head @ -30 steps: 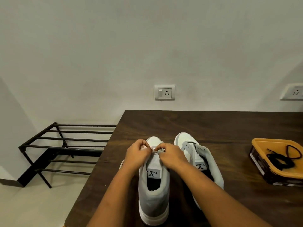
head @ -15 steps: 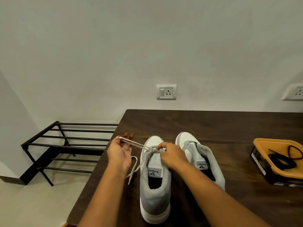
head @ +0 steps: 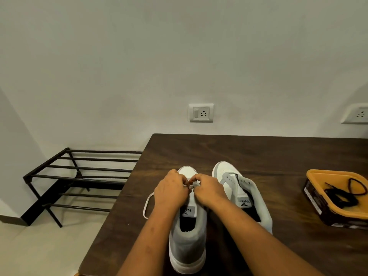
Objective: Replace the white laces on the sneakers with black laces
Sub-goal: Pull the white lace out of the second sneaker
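Two grey and white sneakers stand side by side on the dark wooden table (head: 249, 154), toes toward the wall. My left hand (head: 171, 191) and my right hand (head: 209, 189) meet over the eyelets of the left sneaker (head: 188, 236), fingertips pinching its white lace (head: 147, 204). A loose loop of that lace hangs off the shoe's left side onto the table. The right sneaker (head: 241, 188) has no white lace showing, only a thin dark line at its eyelets. Black laces (head: 342, 194) lie coiled in an orange tray.
The orange tray (head: 318, 176) sits on a dark box near the table's right edge. A black metal rack (head: 79, 176) stands on the floor left of the table. Wall sockets (head: 201, 112) are behind the table.
My left hand, which had pulled a stretch of white lace out to the left, has come back to the eyelets beside my right hand. The freed lace now droops on the table.
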A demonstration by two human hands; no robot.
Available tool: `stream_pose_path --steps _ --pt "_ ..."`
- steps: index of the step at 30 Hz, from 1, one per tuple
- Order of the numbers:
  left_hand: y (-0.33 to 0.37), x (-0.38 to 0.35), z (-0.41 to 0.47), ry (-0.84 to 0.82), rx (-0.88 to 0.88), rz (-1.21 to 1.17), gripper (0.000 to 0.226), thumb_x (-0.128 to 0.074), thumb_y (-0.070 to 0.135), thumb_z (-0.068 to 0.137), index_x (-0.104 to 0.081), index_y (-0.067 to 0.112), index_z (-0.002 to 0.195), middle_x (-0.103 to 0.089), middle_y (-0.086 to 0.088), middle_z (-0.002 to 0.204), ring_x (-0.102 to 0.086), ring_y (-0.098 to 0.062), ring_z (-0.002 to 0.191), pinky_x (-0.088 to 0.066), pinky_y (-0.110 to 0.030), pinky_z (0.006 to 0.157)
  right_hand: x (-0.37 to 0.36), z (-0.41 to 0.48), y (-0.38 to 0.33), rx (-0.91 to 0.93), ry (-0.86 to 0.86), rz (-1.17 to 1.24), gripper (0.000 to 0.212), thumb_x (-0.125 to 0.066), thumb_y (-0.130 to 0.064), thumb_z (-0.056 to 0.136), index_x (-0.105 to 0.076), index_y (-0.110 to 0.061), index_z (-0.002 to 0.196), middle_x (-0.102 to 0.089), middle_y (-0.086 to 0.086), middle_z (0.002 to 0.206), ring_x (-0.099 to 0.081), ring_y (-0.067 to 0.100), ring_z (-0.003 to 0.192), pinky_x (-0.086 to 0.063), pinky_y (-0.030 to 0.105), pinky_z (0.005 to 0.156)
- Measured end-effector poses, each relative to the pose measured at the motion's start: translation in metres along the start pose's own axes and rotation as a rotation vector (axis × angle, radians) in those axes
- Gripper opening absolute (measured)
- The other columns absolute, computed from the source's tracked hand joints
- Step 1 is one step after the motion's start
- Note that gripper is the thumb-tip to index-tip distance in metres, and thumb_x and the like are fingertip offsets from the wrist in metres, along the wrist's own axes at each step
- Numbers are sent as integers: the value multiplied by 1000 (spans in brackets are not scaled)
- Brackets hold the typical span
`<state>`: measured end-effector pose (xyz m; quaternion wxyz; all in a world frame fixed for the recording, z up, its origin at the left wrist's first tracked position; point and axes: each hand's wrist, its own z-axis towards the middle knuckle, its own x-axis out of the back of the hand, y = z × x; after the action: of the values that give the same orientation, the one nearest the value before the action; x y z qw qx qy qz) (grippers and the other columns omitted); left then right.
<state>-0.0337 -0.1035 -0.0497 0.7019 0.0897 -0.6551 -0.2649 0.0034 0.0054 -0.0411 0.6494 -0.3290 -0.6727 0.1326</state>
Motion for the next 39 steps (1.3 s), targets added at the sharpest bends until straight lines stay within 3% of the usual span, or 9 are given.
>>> stream_pose_path --steps 4,10,13,16,21,24,29,34,39 --pt "0 -4 -1 69 77 -316 12 -59 19 86 -69 23 80 -56 3 102 -57 -20 97 -45 -30 79 -1 2 1 -4 1 -3 33 -48 -16 92 -62 -28 119 -62 4 124 -57 26 113 -45 30 92" --pt "-23 29 10 360 572 -1612 27 -36 6 97 -48 19 76 -59 -3 79 -56 -18 70 -43 -25 64 -2 2 1 -14 -7 17 35 -46 -10 89 -65 -29 112 -62 3 122 -58 25 110 -45 30 91" --pt "-45 44 8 476 740 -1878 29 -37 18 98 -43 17 69 -44 2 63 -45 -10 45 -44 -19 47 -4 3 2 -9 -12 19 37 -46 -8 87 -65 -29 110 -61 3 124 -57 24 111 -44 29 93" --pt "-67 45 6 549 819 -1649 24 -41 19 96 -50 19 73 -43 5 59 -42 -6 38 -37 -14 41 -4 4 3 5 -5 6 38 -45 -7 88 -65 -29 111 -60 3 125 -57 24 111 -45 29 91" --pt "-80 24 -1 229 588 -397 17 -49 22 92 -60 18 79 -63 -11 95 -55 -24 82 -46 -36 74 -10 4 1 81 -49 -145 46 -39 -10 94 -53 -35 131 -40 3 130 -51 30 114 -45 38 96" --pt "-66 23 -2 22 516 18 20 -53 24 88 -63 26 105 -53 -7 120 -50 -26 108 -48 -40 84 -11 4 -2 110 -58 -265 48 -39 -12 95 -48 -35 136 -37 3 132 -47 29 117 -44 41 96" --pt "-38 24 0 67 250 1 34 -55 25 88 -58 27 122 -50 -5 130 -49 -22 115 -46 -37 91 -12 5 -2 103 -62 -238 44 -41 -5 91 -54 -26 127 -39 6 130 -51 31 111 -44 38 92" --pt "-16 15 -10 -347 37 -173 48 -69 30 80 -58 28 127 -60 -1 126 -57 -18 113 -45 -29 94 -4 12 3 20 -35 -29 20 -51 -7 85 -57 -26 90 -58 6 106 -58 28 97 -40 29 73" --pt "-15 12 -7 -187 65 -86 36 -57 22 86 -59 35 119 -60 2 124 -56 -20 112 -43 -27 89 -3 18 14 -176 59 458 30 -68 -18 79 -45 -18 61 -56 3 70 -54 22 71 -43 32 64"
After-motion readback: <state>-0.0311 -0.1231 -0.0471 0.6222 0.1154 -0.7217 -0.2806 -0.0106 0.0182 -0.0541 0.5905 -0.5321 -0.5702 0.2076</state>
